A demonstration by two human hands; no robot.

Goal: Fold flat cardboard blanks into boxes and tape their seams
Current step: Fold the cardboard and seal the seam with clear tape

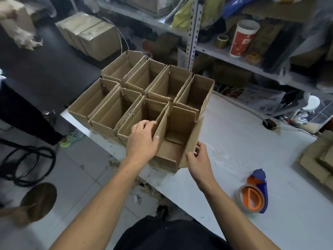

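- Head view: my left hand [142,139] grips the left wall of the nearest open box [171,139], thumb inside and fingers curled over the flap edge.
- My right hand [197,159] pinches that box's right flap near its lower corner.
- I see the box standing at the near left corner of the white table [252,150], touching a cluster of other open boxes [144,87] behind it.
- An orange and blue tape dispenser [254,193] lies on the table, well right of my hands.
- Flat cardboard blanks [319,159] sit at the right edge.
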